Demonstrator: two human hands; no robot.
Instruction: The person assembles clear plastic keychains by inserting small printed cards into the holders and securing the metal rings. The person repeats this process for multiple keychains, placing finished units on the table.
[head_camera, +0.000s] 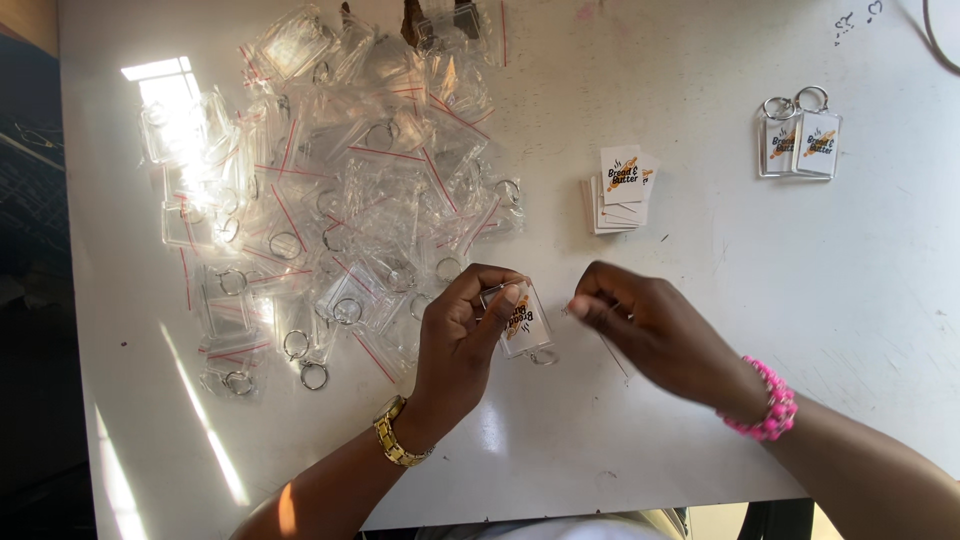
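My left hand (462, 335), with a gold watch on the wrist, grips a clear plastic keychain case (524, 322) that has a printed paper card inside and a metal ring hanging below it. My right hand (650, 330), with a pink bead bracelet on the wrist, hovers just right of the case with fingers curled together; whether it pinches anything is too small to tell. Both hands are above the white table (700, 270), near its front edge.
A large heap of clear keychain cases in small zip bags (330, 190) covers the table's left half. A small stack of printed paper cards (618, 190) lies in the middle. Two finished keychains (798, 135) lie at the far right. Bright sun patch at far left.
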